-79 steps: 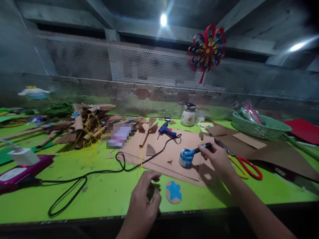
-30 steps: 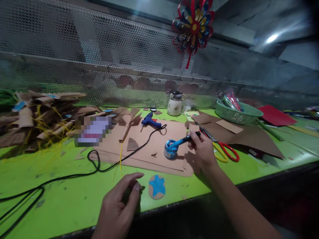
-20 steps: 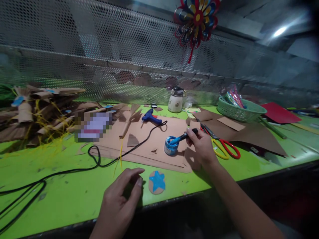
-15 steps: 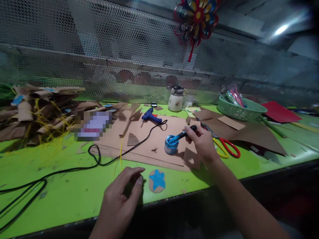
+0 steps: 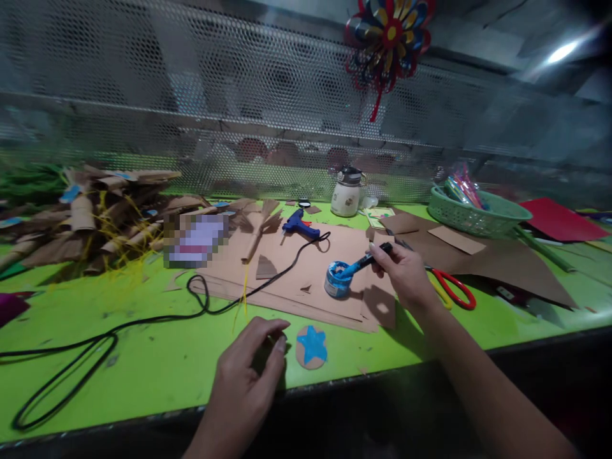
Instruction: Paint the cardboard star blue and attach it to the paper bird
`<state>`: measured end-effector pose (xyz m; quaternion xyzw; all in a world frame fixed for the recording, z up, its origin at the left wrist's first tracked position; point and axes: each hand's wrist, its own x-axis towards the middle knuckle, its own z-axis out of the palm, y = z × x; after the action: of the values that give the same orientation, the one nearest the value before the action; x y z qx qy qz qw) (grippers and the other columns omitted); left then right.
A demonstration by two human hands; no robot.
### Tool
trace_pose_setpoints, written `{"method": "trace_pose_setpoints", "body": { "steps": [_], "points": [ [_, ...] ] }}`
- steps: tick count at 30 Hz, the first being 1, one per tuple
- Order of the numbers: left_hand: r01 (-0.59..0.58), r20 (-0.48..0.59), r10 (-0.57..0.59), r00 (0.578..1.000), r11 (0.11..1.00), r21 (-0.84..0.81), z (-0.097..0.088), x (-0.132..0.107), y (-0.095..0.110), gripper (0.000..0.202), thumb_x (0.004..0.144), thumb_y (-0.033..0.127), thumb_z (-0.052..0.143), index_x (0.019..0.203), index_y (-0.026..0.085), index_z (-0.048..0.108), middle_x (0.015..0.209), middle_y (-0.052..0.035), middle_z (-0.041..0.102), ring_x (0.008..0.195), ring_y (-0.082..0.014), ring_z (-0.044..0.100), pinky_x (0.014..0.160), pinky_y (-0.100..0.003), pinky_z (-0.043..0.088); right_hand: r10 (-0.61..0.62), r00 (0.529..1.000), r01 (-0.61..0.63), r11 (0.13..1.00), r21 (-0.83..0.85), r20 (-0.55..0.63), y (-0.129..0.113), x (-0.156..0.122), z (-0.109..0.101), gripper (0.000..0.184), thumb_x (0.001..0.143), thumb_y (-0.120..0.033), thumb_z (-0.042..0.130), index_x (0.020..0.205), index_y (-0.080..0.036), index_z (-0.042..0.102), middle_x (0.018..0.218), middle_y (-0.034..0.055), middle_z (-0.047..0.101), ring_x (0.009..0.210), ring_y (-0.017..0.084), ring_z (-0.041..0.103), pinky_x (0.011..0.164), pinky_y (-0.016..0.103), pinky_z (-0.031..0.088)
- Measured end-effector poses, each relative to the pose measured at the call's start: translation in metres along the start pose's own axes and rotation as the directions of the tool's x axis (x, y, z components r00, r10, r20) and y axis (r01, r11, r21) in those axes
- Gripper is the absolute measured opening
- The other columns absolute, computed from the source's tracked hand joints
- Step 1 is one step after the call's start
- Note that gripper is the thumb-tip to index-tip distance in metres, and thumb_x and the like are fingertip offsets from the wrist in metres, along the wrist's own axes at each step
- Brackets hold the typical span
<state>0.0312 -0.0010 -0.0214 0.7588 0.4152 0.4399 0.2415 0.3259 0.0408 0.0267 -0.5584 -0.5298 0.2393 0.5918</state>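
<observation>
We find the right hand [image 5: 406,274] pinching the dark-handled brush [image 5: 359,263], its blue end in the paint jar [image 5: 336,287] on the cardboard [image 5: 349,236]. The left hand [image 5: 248,366], curled loosely with thumb apart, holds nothing beside the star-marked disc [image 5: 312,347]. We judge the brush light, stiff, slippery where painted: best held by its dark end.

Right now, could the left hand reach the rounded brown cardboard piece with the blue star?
Probably yes: the left hand seems to hold nothing and is right beside the cardboard piece, with nothing visible in between.
</observation>
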Motion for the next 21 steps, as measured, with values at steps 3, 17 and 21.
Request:
{"method": "trace_pose_setpoints", "body": {
  "steps": [3,17,21],
  "points": [
    [-0.016,0.001,0.016,1.0,1.0,0.001,0.001,0.0,0.0,0.013,0.094,0.024,0.056,0.103,0.026,0.064,0.088,0.0009,0.067,0.081,-0.0137,0.067,0.07,-0.023,0.052,0.01,0.998,-0.009,1.0,-0.012,0.067,-0.002,0.001,-0.001,0.037,0.081,-0.052,0.071,0.075,-0.016,0.065,0.057,-0.0015,0.056,0.054,0.011,0.047,0.053,0.026,0.039],
    [-0.03,-0.013,0.03,0.999,1.0,-0.01,0.0,-0.001,-0.002,0.013,0.094,0.023,0.055,0.103,0.025,0.064,0.089,-0.0007,0.068,0.082,-0.0148,0.067,0.07,-0.024,0.053,-0.03,0.995,0.04,0.994,-0.103,0.098,-0.021,0.009,-0.008,0.039,0.083,-0.055,0.067,0.067,-0.02,0.06,0.058,-0.0007,0.057,0.054,0.013,0.047,0.054,0.028,0.039],
    [-0.016,0.013,0.017,1.0,0.999,-0.033,0.001,0.001,0.0,0.012,0.094,0.024,0.055,0.101,0.024,0.064,0.089,-0.0013,0.068,0.083,-0.0155,0.067,0.072,-0.025,0.053,-0.038,0.98,0.066,0.988,-0.141,0.196,-0.022,0.01,-0.011,0.039,0.083,-0.055,0.067,0.067,-0.02,0.059,0.059,-0.0008,0.056,0.055,0.013,0.049,0.054,0.028,0.04]
  ]
}}
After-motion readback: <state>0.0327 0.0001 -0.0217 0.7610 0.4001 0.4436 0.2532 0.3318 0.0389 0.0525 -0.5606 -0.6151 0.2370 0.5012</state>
